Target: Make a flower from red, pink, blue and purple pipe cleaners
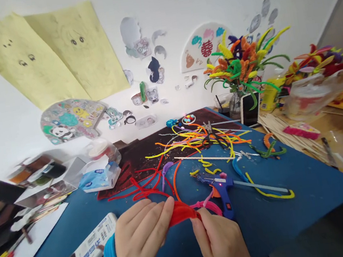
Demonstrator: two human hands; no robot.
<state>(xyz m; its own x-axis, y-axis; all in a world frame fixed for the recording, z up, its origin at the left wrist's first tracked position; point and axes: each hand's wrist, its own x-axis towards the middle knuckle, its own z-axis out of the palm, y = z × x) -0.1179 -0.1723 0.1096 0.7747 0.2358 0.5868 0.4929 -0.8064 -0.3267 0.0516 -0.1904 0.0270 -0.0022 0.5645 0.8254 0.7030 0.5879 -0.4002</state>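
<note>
A bundle of red pipe cleaners [182, 213] stretches between my two hands, above the front of the blue tabletop. My left hand [143, 232] is wrapped over the bundle's left part, with a blue band around the wrist. At the other end, my right hand [219, 239] pinches the tip between thumb and fingers. Just behind my right hand lies a blue hot glue gun [223, 193] with a glue stick in its back. Pink pipe cleaners [212, 206] curl beside it, partly hidden. Loose red pipe cleaners [150, 189] lie beyond my left hand.
Scissors [213, 139] rest among yellow and orange pipe cleaners at the back. A vase of pipe-cleaner flowers [238, 59] stands behind a propped phone [249, 109]. Wooden sticks [282, 134] lie at right. Left are a tissue pack [99, 175] and a white boxy device [89, 248].
</note>
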